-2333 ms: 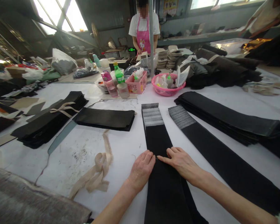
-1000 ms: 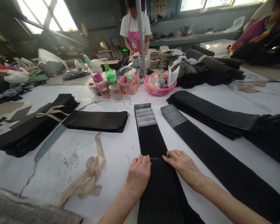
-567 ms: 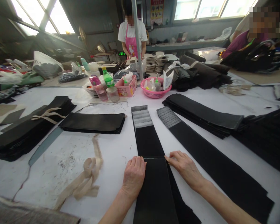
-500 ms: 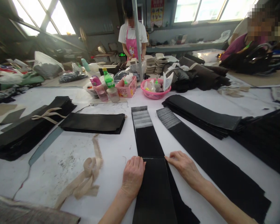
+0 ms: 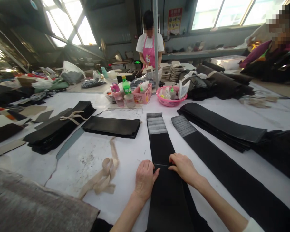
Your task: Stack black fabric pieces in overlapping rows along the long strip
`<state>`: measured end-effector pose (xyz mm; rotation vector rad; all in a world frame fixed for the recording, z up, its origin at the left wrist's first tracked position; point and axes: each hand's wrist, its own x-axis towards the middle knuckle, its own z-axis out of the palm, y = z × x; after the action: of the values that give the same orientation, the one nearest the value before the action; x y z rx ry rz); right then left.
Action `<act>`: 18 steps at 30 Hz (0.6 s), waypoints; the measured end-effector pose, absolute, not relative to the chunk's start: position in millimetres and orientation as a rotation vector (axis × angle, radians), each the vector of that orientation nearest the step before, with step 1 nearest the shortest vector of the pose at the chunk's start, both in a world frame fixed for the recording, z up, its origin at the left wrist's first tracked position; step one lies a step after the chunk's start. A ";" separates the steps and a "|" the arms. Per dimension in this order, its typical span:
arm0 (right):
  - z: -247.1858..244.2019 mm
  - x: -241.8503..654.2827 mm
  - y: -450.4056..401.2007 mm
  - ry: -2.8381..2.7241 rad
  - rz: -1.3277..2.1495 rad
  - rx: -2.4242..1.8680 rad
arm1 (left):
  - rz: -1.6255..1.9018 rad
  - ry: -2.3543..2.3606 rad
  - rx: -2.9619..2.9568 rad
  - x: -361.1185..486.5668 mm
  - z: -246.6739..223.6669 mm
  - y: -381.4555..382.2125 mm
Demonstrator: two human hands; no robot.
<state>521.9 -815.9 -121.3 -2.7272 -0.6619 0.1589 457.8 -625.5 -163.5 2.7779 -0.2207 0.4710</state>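
A black panel (image 5: 169, 196) lies over a row of overlapping black strips (image 5: 160, 143) whose far ends show grey bands. My left hand (image 5: 145, 177) rests at the panel's left top corner, fingers bent together and thumb on its edge. At the right top corner is my right hand (image 5: 182, 166), its thumb and forefinger apart over the black material, with nothing visible between them. A second row of black strips (image 5: 222, 161) runs along the right.
Black stacks lie at left (image 5: 111, 126) and right (image 5: 222, 124). A beige ribbon (image 5: 106, 174) curls on the white table (image 5: 70, 174). Bottles, a pink box (image 5: 142, 96) and a pink basket (image 5: 168, 101) stand behind. A person (image 5: 149, 48) stands across the table.
The view has swung left, so things appear farther right. My right hand has moved inward over the panel's corner, and its thumb has parted from its forefinger. My left thumb has also spread somewhat.
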 end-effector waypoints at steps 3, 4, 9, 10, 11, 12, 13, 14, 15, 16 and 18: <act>-122.2 527.9 -819.9 -0.627 0.313 -2.600 | 0.470 -0.195 2.628 458.8 -163.2 -621.8; -121.7 528.7 -821.8 -0.620 0.343 -2.543 | 0.467 -0.186 2.561 459.7 -162.8 -620.4; -110.3 524.8 -826.4 -0.577 0.348 -2.359 | 0.321 -0.098 2.182 464.3 -156.0 -617.4; -106.4 523.6 -826.5 -0.568 0.339 -2.348 | 0.259 -0.075 2.106 464.6 -153.8 -618.4; -102.2 522.5 -826.5 -0.558 0.347 -2.340 | 0.196 -0.054 2.026 464.6 -151.5 -620.1; -97.9 521.6 -826.5 -0.555 0.382 -2.325 | 0.138 -0.034 1.940 464.2 -148.9 -622.2; -93.5 520.7 -826.4 -0.564 0.438 -2.300 | 0.086 -0.018 1.855 463.4 -146.1 -624.5; -89.3 519.6 -826.2 -0.588 0.511 -2.267 | 0.042 -0.012 1.776 462.2 -143.3 -626.9; -85.5 518.3 -825.9 -0.623 0.588 -2.229 | 0.001 -0.016 1.709 460.8 -140.6 -629.0; -82.2 516.8 -825.4 -0.663 0.651 -2.193 | -0.037 -0.026 1.661 459.3 -138.1 -630.6; -77.2 514.2 -824.2 -0.718 0.722 -2.141 | -0.080 -0.038 1.625 456.7 -135.3 -631.0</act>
<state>514.2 -824.2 -77.2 -2.1408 -0.7181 0.7218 456.7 -631.0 -135.3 1.6254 -0.0378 -0.0803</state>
